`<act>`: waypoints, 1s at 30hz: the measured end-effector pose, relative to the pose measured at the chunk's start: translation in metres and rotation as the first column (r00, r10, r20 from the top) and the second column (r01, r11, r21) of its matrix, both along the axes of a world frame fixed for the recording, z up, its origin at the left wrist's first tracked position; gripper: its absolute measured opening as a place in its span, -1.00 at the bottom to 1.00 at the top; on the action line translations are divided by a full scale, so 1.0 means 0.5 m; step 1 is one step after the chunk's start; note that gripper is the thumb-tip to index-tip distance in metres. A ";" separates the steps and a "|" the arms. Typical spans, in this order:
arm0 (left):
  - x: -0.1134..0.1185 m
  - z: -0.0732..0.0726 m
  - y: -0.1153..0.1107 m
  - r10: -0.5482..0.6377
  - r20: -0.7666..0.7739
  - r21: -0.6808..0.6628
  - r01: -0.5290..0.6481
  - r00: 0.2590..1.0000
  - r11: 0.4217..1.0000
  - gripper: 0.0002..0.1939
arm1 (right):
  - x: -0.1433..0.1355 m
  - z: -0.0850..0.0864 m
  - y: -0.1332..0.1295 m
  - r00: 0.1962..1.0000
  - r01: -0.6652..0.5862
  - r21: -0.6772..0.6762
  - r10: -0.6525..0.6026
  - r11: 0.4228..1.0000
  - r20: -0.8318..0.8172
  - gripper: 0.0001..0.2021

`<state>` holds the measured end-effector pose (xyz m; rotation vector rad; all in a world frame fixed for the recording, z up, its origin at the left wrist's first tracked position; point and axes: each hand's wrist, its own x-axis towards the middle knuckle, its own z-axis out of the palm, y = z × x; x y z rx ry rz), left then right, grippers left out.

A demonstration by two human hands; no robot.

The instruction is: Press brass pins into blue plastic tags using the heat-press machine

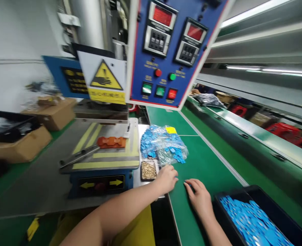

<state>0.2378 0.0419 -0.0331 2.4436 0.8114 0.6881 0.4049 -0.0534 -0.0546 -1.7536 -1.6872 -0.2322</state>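
My left hand (167,178) is over the near edge of the green belt, its fingers curled together. What it holds, if anything, is hidden. To its right, my right hand (199,198) hovers low over the belt with thumb and fingers pinched; a tiny dark spot shows at the tips, too small to name. Just left of my left hand sits a small black tray (148,171) of brass-coloured metal pins. Beyond it lies a clear plastic bag (163,141) of small blue plastic pieces. By my right forearm stands a black bin (258,193) holding many blue pieces with metal dots.
At left is a press table (115,164) with yellow stripes, carrying an orange fixture (111,142) and a metal bar (79,157). A blue control panel (176,78) and a hand-hazard sign (103,75) hang above. The green belt (184,119) runs away from me beside a metal rail.
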 end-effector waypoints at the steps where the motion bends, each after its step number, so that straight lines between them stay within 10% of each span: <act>1: -0.006 -0.001 -0.003 0.002 -0.005 0.002 -0.002 1.000 1.000 -0.87 | 0.009 -0.005 0.004 1.000 -0.015 0.013 0.015 1.000 -0.004 -0.66; 5: -0.085 0.010 -0.026 -0.031 0.095 0.040 0.027 0.995 0.999 -0.81 | 0.022 -0.003 0.014 0.996 -0.089 0.087 0.089 0.992 0.005 -0.66; 9: -0.264 0.056 -0.041 -0.011 0.272 0.179 -0.040 0.962 0.983 -0.87 | -0.010 0.031 0.003 0.985 -0.172 0.182 0.167 0.968 0.044 -0.76; 16: -0.564 0.185 0.091 0.409 0.143 0.150 -0.428 0.901 0.891 -0.92 | -0.221 0.124 0.101 0.886 -0.457 0.246 0.460 0.855 0.048 -0.85; 24: -0.605 0.202 0.218 0.520 -0.034 0.034 -0.519 0.854 0.854 -0.88 | -0.488 0.196 0.365 0.787 -0.615 0.106 0.617 0.781 0.014 -0.85; 30: -0.599 0.190 0.229 0.478 -0.019 0.102 -0.474 0.878 0.875 -0.89 | -0.540 0.201 0.417 0.759 -0.650 0.022 0.648 0.760 0.064 -0.83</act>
